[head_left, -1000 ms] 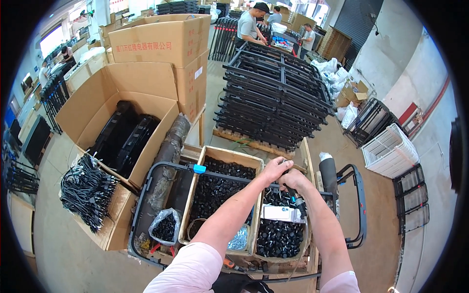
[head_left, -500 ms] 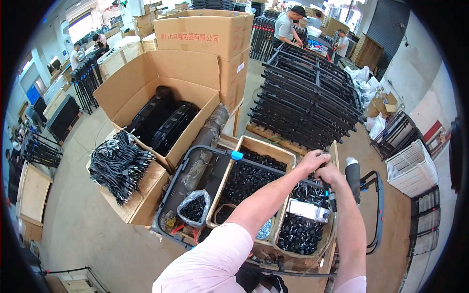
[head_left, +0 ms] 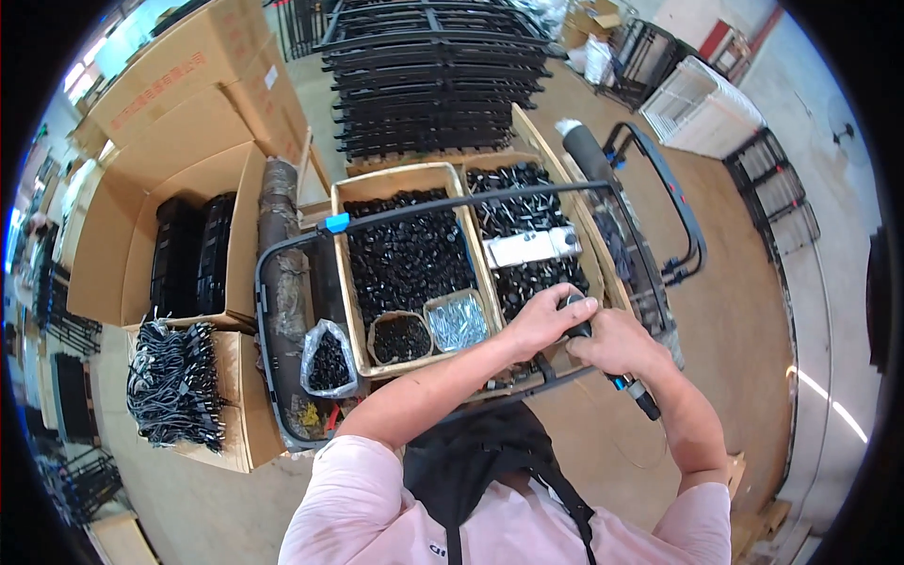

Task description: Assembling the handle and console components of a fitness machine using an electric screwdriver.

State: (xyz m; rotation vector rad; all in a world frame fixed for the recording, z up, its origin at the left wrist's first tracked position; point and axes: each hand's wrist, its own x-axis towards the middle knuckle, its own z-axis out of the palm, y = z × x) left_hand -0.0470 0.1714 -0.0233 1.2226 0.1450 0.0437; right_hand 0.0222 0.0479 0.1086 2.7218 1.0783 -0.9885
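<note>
My right hand (head_left: pixel 617 341) is wrapped round a black cylindrical tool with a blue ring (head_left: pixel 633 388), which looks like a power screwdriver. Its lower end slants down to the right, beside my forearm. Close against it, my left hand (head_left: pixel 551 318) is closed with thumb and fingers on a black rounded piece (head_left: pixel 577 328); whether this belongs to the tool I cannot tell. Both hands are over the near right corner of a black tubular frame (head_left: pixel 400 208) with rounded corners. This frame lies across wooden bins, and my hands hide part of that corner.
One wooden bin (head_left: pixel 343 273) holds black caps and a tub of silver screws (head_left: pixel 459 322). Another holds black-headed bolts (head_left: pixel 516 200) and a white box (head_left: pixel 530 247). Black cables (head_left: pixel 174 386) and an open carton (head_left: pixel 111 254) stand left. Stacked frames (head_left: pixel 433 85) rise behind; another frame (head_left: pixel 686 202) leans right.
The view has tilted down and turned. Both hands have come nearer to me, from the frame's far right part to its near right corner, with the tool still in my right hand.
</note>
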